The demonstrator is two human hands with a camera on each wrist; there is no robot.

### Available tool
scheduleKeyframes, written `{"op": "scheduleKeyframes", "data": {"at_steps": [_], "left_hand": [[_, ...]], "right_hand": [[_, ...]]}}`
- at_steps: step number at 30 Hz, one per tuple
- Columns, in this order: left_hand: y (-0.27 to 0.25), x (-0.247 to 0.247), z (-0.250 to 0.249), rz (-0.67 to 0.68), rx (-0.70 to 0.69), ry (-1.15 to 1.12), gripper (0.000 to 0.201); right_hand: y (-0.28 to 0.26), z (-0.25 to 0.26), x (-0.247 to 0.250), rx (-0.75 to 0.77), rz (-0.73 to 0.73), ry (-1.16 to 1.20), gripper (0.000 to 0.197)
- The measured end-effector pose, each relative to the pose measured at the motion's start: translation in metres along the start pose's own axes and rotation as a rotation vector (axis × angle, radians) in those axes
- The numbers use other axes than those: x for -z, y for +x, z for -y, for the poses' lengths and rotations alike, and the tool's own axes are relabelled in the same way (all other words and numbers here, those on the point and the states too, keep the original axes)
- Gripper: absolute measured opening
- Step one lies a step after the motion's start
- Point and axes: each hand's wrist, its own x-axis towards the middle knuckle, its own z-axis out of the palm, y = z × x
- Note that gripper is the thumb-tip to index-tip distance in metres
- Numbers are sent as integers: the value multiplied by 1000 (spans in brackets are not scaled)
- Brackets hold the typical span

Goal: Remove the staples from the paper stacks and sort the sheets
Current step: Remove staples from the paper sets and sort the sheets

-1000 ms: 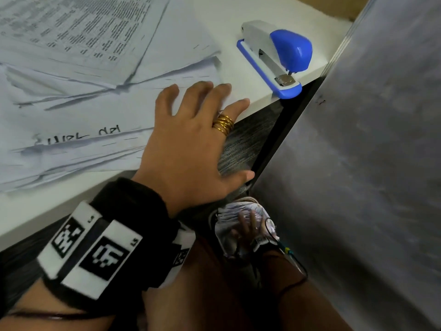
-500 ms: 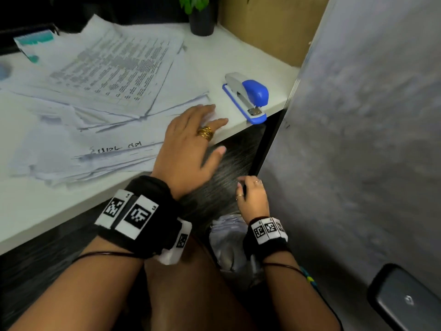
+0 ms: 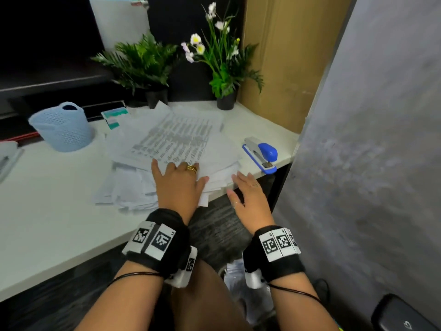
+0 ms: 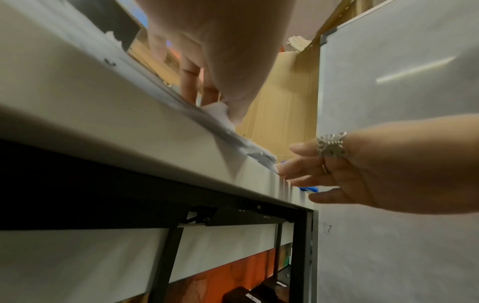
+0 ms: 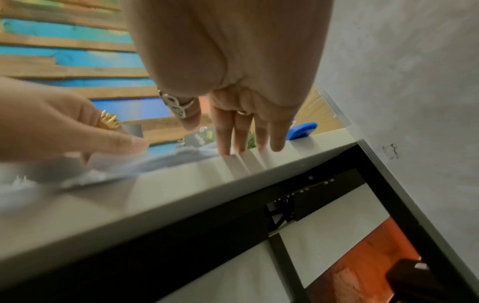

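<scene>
Fingers of the left hand (image 3: 177,185) lie spread and flat on the loose heap of white printed paper sheets (image 3: 174,149), pressing it near the front edge of the white desk (image 3: 47,211). The right hand (image 3: 250,199) reaches in with straight, relaxed fingers at the heap's right corner, holding nothing. A blue-and-grey stapler (image 3: 261,154) sits just beside the heap. Some sheets overhang the desk edge, so a careless tug could, I judge, slide them onto the floor or tear a stapled corner.
</scene>
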Motion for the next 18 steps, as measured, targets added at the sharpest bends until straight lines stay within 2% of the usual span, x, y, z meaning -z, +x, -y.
{"op": "scheduleKeyframes", "data": {"at_steps": [3,5,8,9,10,11,14,15,16,18], "left_hand": [[-6,2,-2,-99,-73,-34,38],[-12,2,-1,-193,-133,-67,35],[-22,13,1,-227,-97,-191,40],[-24,15,0,-224,-69,-249,41],[-27,18,-1,-202,-31,-295,41],[-29,20,-2,-202,-24,-309,41],[-38,26,-3,-273,-150,-344,38],[-41,27,-4,-238,-210,-331,39],[-44,27,-4,-146,-255,-313,40],[-46,22,-2,44,-292,-316,45]], "right_hand": [[1,9,11,-83,48,153,44],[1,16,19,-119,5,241,42],[-2,31,26,-53,-379,244,27],[-3,37,28,-20,-456,269,18],[-4,43,28,-9,-449,296,9],[-3,48,27,-23,-383,336,8],[3,52,21,-211,-163,510,35],[5,52,21,-285,-117,556,39],[6,50,21,-328,-79,579,40],[5,41,17,-345,-23,556,32]]}}
